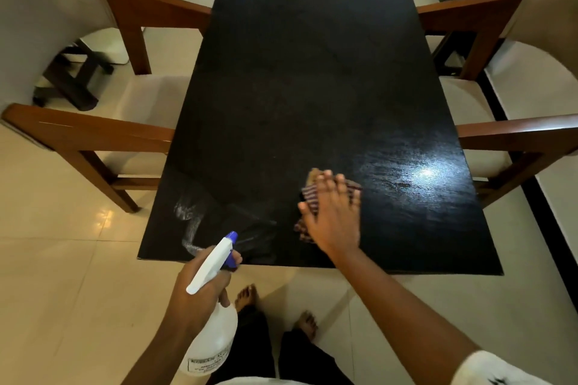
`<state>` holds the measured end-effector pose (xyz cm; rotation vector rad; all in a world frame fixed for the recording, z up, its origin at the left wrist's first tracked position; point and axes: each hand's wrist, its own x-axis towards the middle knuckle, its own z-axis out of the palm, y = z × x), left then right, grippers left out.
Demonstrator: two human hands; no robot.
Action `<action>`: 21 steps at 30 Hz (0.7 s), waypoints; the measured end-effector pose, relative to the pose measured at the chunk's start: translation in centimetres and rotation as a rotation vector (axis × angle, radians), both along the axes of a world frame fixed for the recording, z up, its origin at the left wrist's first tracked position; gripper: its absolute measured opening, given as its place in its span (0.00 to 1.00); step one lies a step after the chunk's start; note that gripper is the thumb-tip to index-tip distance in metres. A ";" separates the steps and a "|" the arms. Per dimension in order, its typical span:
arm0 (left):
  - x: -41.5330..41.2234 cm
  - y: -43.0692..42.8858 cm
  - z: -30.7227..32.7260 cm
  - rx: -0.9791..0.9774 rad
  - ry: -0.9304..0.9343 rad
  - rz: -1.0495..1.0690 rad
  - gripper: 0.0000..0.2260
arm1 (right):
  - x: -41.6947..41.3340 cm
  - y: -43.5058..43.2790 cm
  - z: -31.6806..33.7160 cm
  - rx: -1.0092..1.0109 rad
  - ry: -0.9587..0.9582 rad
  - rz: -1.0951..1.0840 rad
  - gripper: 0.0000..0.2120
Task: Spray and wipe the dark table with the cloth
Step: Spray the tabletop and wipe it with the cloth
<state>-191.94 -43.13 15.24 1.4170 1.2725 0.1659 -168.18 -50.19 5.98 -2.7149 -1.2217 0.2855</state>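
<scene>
Striped cloth (309, 197) lies under the flat, splayed right hand (334, 216).

Cloth (309, 197) lies on tabletop (297, 72) near front edge, under right hand (333, 216). Spray bottle (212, 316) in left hand (194, 287), just before front-left corner. Chairs (93, 122) left & right (506, 134) of tabletop.

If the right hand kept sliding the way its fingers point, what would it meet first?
Probably nothing: beyond the right hand, flat on the striped cloth, the dark table looks bare up to its far edge.
</scene>
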 end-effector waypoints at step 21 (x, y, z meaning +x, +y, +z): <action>-4.0 3.4 1.6 -0.063 0.072 0.084 0.16 | -5.3 0.4 -0.2 -0.057 0.005 0.241 0.34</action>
